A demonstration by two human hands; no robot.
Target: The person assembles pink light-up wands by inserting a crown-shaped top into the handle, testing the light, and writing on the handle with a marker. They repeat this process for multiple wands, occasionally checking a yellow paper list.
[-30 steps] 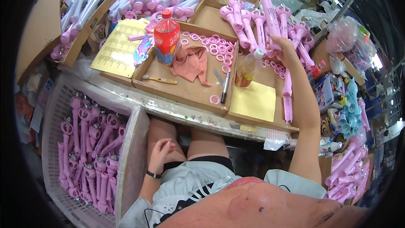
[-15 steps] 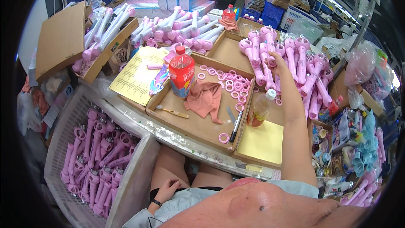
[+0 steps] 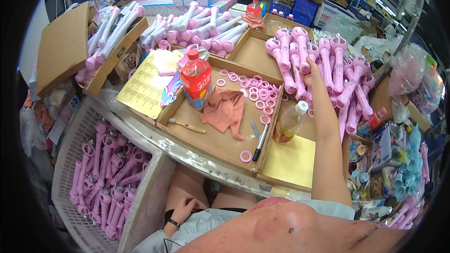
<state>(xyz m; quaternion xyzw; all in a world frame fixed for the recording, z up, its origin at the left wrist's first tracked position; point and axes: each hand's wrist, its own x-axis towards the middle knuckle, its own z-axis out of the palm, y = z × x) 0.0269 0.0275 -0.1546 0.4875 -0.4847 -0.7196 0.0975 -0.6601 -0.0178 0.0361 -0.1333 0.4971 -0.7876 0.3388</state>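
My right hand point(image 3: 309, 71) reaches forward to a pile of pink plastic toy wand handles point(image 3: 336, 68) with ring-shaped heads. Its fingers close around the shaft of one pink toy wand handle point(image 3: 300, 42) at the pile's left part. My left hand point(image 3: 184, 209) rests on my lap with loosely bent fingers and holds nothing that I can see. Pink rings point(image 3: 263, 94) lie scattered in the shallow cardboard tray point(image 3: 220, 152) before me. An orange cloth point(image 3: 224, 112), a toothbrush point(image 3: 187, 125) and a black-and-white marker point(image 3: 260, 143) share that tray.
A red-labelled bottle point(image 3: 196, 79) stands at the tray's left, a bottle of yellowish drink point(image 3: 289, 122) at its right, near a yellow sheet point(image 3: 291, 161). More pink handles fill the grey crate point(image 3: 161, 178) at lower left. White-and-pink wands point(image 3: 197, 26) lie heaped at the back.
The view has shifted slightly. My right hand stays at the same pink toy wand handle, which seems a little more upright. My left hand has not visibly moved.
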